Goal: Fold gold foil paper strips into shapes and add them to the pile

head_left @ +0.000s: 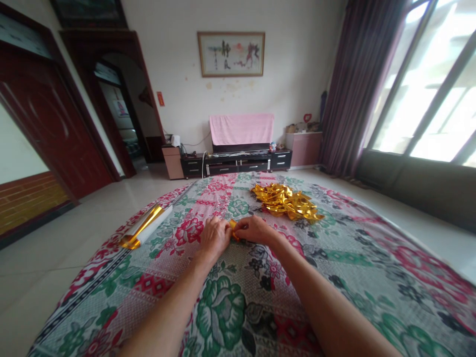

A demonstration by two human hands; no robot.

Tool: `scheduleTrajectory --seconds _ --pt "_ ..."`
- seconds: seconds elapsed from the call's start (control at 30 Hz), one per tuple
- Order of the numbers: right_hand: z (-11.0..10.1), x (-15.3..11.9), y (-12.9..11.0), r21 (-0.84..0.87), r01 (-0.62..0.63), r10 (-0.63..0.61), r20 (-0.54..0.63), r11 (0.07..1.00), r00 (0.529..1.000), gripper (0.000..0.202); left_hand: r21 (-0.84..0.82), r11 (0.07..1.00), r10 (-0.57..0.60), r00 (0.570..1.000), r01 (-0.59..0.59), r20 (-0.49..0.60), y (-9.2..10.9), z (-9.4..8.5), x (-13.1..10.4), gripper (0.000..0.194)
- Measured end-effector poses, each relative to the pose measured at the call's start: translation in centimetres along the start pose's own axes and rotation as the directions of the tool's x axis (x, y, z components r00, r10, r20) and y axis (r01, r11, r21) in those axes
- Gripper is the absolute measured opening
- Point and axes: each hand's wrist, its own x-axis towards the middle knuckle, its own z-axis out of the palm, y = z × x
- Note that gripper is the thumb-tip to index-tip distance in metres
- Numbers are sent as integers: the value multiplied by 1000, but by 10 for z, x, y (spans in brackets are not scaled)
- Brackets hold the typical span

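Between my two hands is a small piece of gold foil paper (234, 229), low over the patterned cloth (219, 310). My left hand (214, 235) is closed, its fingertips pinching the foil from the left. From the right, my right hand (256, 229) pinches the same piece with bent fingers. Most of the foil is hidden behind the fingers, so its exact shape is unclear. Beyond my right hand lies a heap of folded gold foil pieces (284, 201). Off to the left rests a stack of gold and whitish foil sheets (147, 227), partly curled.
The flowered cloth covers a wide round-edged surface in front of me. Past its far edge stands a low black TV cabinet (238, 163) with a pink cloth (241, 130) over the screen. A purple curtain (357, 89) and windows are at the right, a dark red door (48, 109) at the left.
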Motion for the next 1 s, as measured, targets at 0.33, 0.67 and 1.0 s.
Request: scheduleTrajectory --seconds 0.33,0.67,1.0 --pt "0 2 1 -4 6 -6 10 1000 1000 21 42 999 -33 999 34 -21 6 -1 -3 18" --pt "-1 0 -4 -18 -17 18 19 1000 1000 17 56 997 -54 998 55 -19 8 0 -1 16" --pt "0 1 -5 -109 4 -5 -9 994 1000 16 32 998 -58 998 58 -21 7 -1 -2 18"
